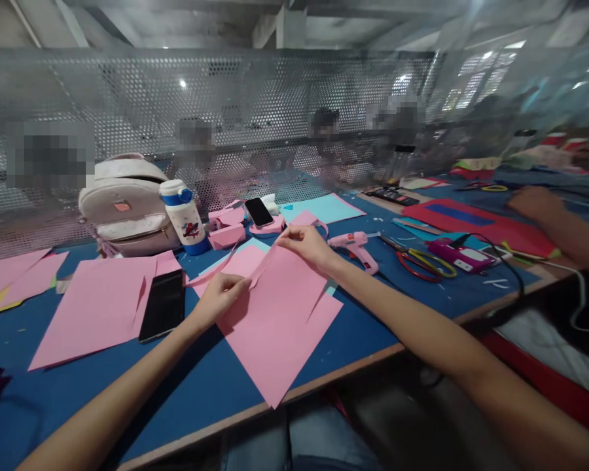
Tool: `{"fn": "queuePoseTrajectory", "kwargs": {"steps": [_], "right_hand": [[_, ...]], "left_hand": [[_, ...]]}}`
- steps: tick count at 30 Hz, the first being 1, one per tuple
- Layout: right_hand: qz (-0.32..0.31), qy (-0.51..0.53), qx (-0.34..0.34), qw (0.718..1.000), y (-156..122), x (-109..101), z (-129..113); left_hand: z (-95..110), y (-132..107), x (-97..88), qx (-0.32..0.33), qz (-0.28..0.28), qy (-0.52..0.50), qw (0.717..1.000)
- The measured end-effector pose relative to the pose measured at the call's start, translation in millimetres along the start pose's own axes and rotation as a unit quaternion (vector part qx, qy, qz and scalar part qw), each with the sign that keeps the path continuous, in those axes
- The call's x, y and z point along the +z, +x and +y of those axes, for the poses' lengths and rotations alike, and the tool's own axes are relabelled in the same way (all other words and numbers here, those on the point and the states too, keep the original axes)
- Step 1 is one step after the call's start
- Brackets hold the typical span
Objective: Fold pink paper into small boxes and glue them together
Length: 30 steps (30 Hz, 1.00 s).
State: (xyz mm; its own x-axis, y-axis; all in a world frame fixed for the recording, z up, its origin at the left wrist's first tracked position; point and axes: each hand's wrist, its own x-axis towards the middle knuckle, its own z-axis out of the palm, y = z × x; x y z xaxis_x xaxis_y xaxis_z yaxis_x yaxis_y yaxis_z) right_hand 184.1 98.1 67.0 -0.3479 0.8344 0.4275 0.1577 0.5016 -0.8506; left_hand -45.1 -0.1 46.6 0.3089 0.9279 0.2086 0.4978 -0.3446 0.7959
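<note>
A sheet of pink paper (279, 320) lies turned cornerwise before me, its near corner close to the table's edge. Along its upper left side runs a narrow folded or cut strip. My left hand (223, 297) pinches the lower end of that strip between thumb and fingers. At the upper end, my right hand (304, 243) grips the paper's top corner in a pinch. Light blue paper shows a little from under the pink sheet. Just right of my right hand lies a pink glue gun (356, 248).
Left of the sheet lie a black phone (163, 306) and more pink paper (93, 304). Behind stand a bottle (184, 216) and a pale backpack (127, 206). Scissors (422, 258), a purple power strip (461, 255) and cords lie right, near another person's arm (559, 222).
</note>
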Motion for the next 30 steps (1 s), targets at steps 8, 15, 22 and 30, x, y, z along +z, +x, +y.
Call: {"fn": "queuePoseTrajectory", "kwargs": {"steps": [8, 15, 22, 30], "right_hand": [[0.038, -0.007, -0.030, 0.999, 3, -34, -18], [0.037, 0.001, -0.021, 0.999, 3, -31, -23], [0.005, -0.007, -0.027, 1.000, 2, -22, -28], [0.007, -0.012, -0.044, 0.999, -1, -16, -25]], "left_hand": [[15, -41, -22.9, 0.036, 0.058, 0.060, 0.996], [6, -68, -35.1, -0.018, 0.095, 0.048, 0.994], [12, -34, -38.9, -0.037, 0.112, 0.037, 0.992], [16, 19, -10.2, -0.007, 0.005, 0.017, 1.000]]}}
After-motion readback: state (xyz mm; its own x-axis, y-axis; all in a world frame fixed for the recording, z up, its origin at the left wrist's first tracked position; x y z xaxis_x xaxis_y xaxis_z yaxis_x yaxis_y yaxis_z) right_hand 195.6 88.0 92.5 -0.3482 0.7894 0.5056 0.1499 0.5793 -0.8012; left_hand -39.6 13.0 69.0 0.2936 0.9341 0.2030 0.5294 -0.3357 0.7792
